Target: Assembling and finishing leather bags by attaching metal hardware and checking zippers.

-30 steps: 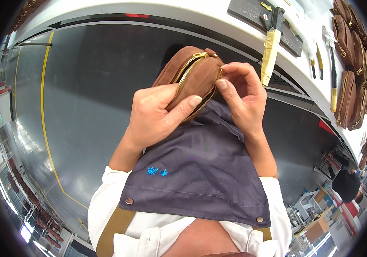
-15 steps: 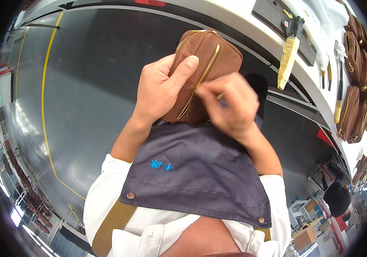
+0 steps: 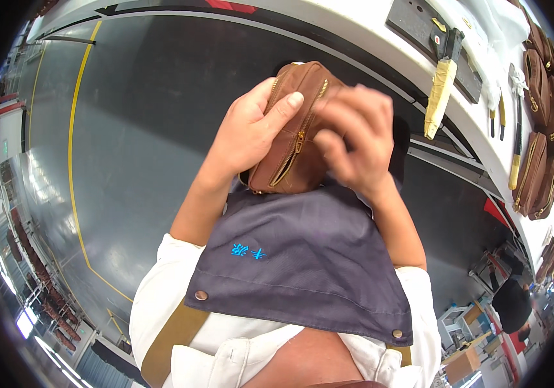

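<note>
A small brown zippered pouch [image 3: 293,132] is held up in front of my dark apron. My left hand [image 3: 251,129] grips its left side, with the thumb lying on the front panel. A gold zipper runs lengthwise down the front, and its gold zipper pull [image 3: 300,142] hangs about midway. Below the pull the zipper teeth stand apart. My right hand [image 3: 358,136] is at the pouch's right side, blurred by motion. Its fingers are spread and curved, off the pull, and I cannot tell whether they touch the pouch.
A white worktable [image 3: 367,39] curves along the far and right sides. On it lie a dark metal plate [image 3: 413,26], a tool with a yellow-taped handle [image 3: 440,97], thin black-and-yellow tools [image 3: 516,149] and several brown pouches [image 3: 535,168]. Another person [image 3: 513,304] is at lower right.
My right hand has let go of the zipper pull and moved up and right, its fingers spreading. The pouch has come slightly lower and turned, with my left hand still on it.
</note>
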### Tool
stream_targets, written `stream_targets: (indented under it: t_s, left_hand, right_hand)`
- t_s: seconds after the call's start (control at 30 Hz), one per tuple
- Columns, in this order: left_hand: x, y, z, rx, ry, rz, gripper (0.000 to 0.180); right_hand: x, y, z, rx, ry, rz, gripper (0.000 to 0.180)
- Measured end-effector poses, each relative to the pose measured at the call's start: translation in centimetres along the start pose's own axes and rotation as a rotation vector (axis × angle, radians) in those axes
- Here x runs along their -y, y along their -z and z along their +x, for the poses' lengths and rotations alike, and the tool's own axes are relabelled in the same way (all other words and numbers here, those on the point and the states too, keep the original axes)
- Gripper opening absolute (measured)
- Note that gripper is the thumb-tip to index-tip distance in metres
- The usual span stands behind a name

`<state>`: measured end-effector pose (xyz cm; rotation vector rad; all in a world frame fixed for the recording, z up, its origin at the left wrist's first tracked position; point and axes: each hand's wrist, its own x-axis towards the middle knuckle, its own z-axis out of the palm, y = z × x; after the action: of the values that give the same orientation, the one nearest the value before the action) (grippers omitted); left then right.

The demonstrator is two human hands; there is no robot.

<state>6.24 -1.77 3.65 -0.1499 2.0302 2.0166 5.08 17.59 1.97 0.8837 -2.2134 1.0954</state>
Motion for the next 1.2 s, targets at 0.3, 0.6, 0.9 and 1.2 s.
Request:
stream_targets:
  t_s: [0.3, 0.6, 0.9, 1.2]
  left_hand:
    - [0.7, 3.0, 3.5, 0.203, 0.303, -0.617, 0.041]
    - [0.5, 2.1, 2.7, 0.128, 0.286, -0.521, 0.053]
    - [-0.5, 2.0, 1.3, 0.226, 0.153, -0.348, 0.071]
    - [-1.6, 0.7, 0.5, 0.227, 0.098, -0.247, 0.063]
  right_hand:
    - [-3.5, -3.5, -2.7, 0.380, -1.295, 0.852, 0.050]
    - [-4.5, -3.7, -4.3, 0.312, -1.188, 0.532, 0.050]
    - [-0.9, -1.2, -2.6, 0.058, -0.773, 0.080, 0.037]
    - [1.1, -0.4, -1.3, -0.038, -0.728, 0.303, 0.021]
